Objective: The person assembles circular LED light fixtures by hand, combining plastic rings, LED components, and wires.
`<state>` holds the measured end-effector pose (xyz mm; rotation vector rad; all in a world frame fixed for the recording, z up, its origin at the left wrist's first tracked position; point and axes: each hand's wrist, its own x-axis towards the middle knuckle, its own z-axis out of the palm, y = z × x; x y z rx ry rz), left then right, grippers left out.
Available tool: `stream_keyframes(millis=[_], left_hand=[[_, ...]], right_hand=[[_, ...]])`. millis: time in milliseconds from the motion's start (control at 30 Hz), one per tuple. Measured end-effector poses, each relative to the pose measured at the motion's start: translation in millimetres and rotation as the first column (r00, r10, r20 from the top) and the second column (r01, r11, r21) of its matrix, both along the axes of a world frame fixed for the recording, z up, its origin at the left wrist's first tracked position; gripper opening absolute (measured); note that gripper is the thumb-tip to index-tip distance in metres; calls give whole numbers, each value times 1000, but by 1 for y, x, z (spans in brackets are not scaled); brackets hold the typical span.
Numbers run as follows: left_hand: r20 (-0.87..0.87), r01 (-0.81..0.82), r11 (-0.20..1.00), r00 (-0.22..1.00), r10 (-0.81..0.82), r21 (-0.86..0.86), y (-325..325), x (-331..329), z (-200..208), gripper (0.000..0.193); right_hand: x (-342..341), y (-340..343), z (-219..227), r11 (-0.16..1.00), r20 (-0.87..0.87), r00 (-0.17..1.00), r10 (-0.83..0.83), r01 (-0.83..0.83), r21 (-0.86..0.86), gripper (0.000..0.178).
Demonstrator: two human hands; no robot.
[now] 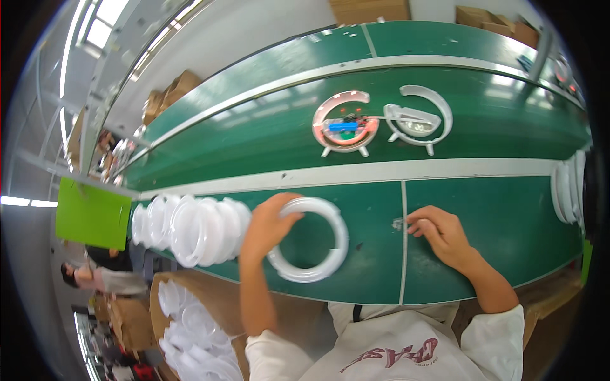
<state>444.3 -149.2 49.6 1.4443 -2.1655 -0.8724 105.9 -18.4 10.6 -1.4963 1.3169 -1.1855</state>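
Note:
My left hand [270, 222] is closed on the upper left edge of a white plastic ring [342, 235], its thumb over the rim. The ring lies on or just above the green bench, in front of me. Beside that hand, to its left, a row of nested white plastic rings [203, 230] stands on edge. My right hand [441, 236] is at the bench's seam with its fingers curled and fingertips together. A small whitish bit [398, 223] shows at those fingertips; whether they hold it cannot be made out.
On the green belt [241, 136] beyond the pale rail stand a C-shaped frame with lit red parts [345, 127] and a white C-shaped frame [448, 117]. A carton of white plastic parts [194, 336] sits below left. More white rings [565, 190] stand far right. A green sheet [92, 213] hangs left.

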Motion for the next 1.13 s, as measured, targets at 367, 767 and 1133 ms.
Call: stream_keyframes(millis=[367,767,1133], left_hand=[[328,252,802,942,-75,-541,-37,-30,4,35],[513,529,524,837,-191,-668,-116,-111,-38,26],[401,514,642,855,-329,-570,77,-51,-11,32]], right_hand=[[25,-30,-11,918,-205,934,-292,214,-334,13],[-37,-126,-18,807,-781,209,-588,93,-583,12],[-37,40,36,930,-734,594,-330,70,-361,10]])
